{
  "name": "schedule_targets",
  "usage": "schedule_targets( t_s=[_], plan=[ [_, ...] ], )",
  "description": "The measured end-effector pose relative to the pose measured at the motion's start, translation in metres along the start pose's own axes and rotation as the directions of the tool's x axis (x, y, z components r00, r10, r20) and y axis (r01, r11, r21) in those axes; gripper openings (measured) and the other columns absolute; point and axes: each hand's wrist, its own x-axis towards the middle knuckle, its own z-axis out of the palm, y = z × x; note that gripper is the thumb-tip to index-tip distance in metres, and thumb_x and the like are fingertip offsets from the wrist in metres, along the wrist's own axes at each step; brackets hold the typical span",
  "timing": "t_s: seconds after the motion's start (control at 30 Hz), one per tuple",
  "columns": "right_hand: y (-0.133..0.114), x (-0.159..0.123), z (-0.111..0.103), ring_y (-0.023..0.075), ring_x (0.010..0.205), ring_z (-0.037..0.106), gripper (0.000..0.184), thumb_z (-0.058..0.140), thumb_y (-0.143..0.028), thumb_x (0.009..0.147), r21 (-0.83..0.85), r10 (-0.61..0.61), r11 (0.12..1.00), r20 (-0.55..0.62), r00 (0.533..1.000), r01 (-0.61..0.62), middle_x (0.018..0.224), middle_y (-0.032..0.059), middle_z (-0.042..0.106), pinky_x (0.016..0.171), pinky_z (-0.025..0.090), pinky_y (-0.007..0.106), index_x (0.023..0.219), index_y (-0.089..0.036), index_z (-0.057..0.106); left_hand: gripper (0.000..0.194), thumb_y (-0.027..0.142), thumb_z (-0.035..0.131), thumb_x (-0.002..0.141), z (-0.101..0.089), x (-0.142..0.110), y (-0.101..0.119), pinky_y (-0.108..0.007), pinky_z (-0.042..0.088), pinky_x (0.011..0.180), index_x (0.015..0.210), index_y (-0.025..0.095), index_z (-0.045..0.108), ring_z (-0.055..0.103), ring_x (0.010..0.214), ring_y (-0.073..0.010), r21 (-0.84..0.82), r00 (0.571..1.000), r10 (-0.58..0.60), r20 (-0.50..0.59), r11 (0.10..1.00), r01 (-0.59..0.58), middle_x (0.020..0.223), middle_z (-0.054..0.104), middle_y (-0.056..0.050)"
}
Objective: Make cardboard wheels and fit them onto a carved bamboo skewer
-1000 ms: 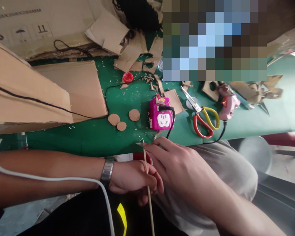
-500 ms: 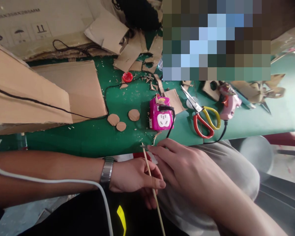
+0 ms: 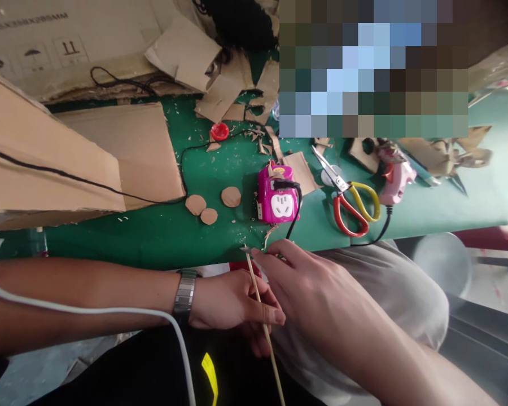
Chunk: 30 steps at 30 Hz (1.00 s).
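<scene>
My left hand (image 3: 241, 304) is closed around a thin wooden stick (image 3: 267, 338), the thumb pressing it against the fingers. The stick slants up from my lap to the table's front edge. My right hand (image 3: 305, 282) is closed on a small blade (image 3: 247, 250), its metal tip lying across the stick's upper end. The handle is hidden inside my fingers. Just beyond the hands, on the green table, sit a pink power socket (image 3: 277, 194) with a black plug in it and small cardboard discs (image 3: 231, 197).
Scissors (image 3: 342, 189) with red and yellow handles lie at the right, beside a pink glue gun (image 3: 398, 180). A cardboard structure (image 3: 68, 152) stands at the left. A red cap (image 3: 219, 131) and cardboard scraps (image 3: 224, 90) lie behind. A white cable (image 3: 110, 311) crosses my left forearm.
My right hand and the blade have shifted very slightly left along the stick's tip. My left hand and the stick hold almost the same position.
</scene>
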Motion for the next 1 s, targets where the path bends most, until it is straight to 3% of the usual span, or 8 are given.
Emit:
schedule_targets(
  t_s=[0.13,0.33,0.43,0.57,0.8,0.87,1.0],
  plan=[
    [0.0,0.001,0.002,0.0153,0.068,0.059,0.036,0.07,-0.01,0.086,-0.016,0.016,1.0,-0.01,1.0,-0.017,0.103,0.0076,0.066,0.054,0.045,0.027,0.121,-0.015,0.068,0.057,0.057,0.095,0.068,-0.001,0.0,-0.001,-0.037,0.061,0.067,0.094,0.014,0.067,0.07,0.058,-0.0185,-0.01,1.0,-0.01,0.017,1.0,0.01,0.063,0.068,-0.001],
    [0.006,0.004,-0.003,0.0206,0.078,0.067,0.03,0.07,-0.012,0.089,-0.01,0.022,1.0,0.048,0.999,-0.022,0.105,0.0084,0.069,0.054,0.044,0.031,0.119,-0.017,0.07,0.057,0.057,0.095,0.069,0.0,0.001,0.0,-0.039,0.062,0.069,0.093,0.016,0.064,0.07,0.056,-0.0186,-0.025,0.999,-0.032,0.011,0.999,0.033,0.061,0.069,0.0],
    [0.01,0.001,-0.006,0.0189,0.074,0.068,0.02,0.06,-0.012,0.098,0.054,0.005,0.999,-0.032,0.999,-0.004,0.098,0.0059,0.07,0.055,0.044,0.031,0.112,-0.019,0.072,0.058,0.058,0.095,0.068,0.0,0.001,0.0,-0.04,0.062,0.071,0.092,0.017,0.061,0.072,0.058,-0.0194,-0.027,0.999,-0.032,0.019,0.999,0.032,0.065,0.073,-0.003],
    [0.012,-0.003,-0.006,0.0165,0.069,0.067,0.022,0.054,-0.013,0.101,0.109,-0.033,0.993,-0.106,0.994,0.045,0.094,0.0044,0.07,0.055,0.043,0.031,0.108,-0.019,0.073,0.051,0.052,0.093,0.074,-0.001,0.001,0.0,-0.041,0.063,0.07,0.092,0.017,0.061,0.074,0.058,-0.0203,-0.033,0.999,-0.019,0.033,0.999,0.021,0.064,0.073,-0.002],
    [0.011,-0.003,-0.001,0.0162,0.064,0.066,0.021,0.06,-0.013,0.099,0.115,0.03,0.993,-0.019,0.999,-0.028,0.097,0.0042,0.068,0.052,0.043,0.031,0.113,-0.021,0.072,0.038,0.041,0.089,0.081,-0.002,0.001,-0.001,-0.04,0.063,0.07,0.092,0.017,0.062,0.074,0.058,-0.0198,-0.039,0.999,-0.024,0.029,0.999,0.025,0.062,0.07,0.0],
    [0.009,-0.002,-0.002,0.0187,0.073,0.068,0.02,0.066,-0.015,0.097,0.106,0.028,0.994,0.033,0.999,-0.031,0.099,0.0052,0.068,0.055,0.047,0.03,0.115,-0.021,0.071,0.04,0.043,0.09,0.079,-0.002,0.001,-0.001,-0.04,0.063,0.07,0.091,0.017,0.062,0.073,0.056,-0.0197,-0.044,0.999,-0.031,0.033,0.998,0.033,0.059,0.068,0.001],
    [0.006,-0.001,-0.001,0.0268,0.094,0.071,0.034,0.076,-0.018,0.092,0.062,0.041,0.997,0.15,0.988,-0.05,0.107,0.0074,0.069,0.065,0.056,0.034,0.125,-0.021,0.069,0.041,0.045,0.091,0.077,-0.002,0.003,-0.002,-0.04,0.063,0.069,0.089,0.017,0.063,0.074,0.058,-0.0208,-0.044,0.999,-0.036,0.039,0.998,0.038,0.061,0.071,-0.002]
  ],
)
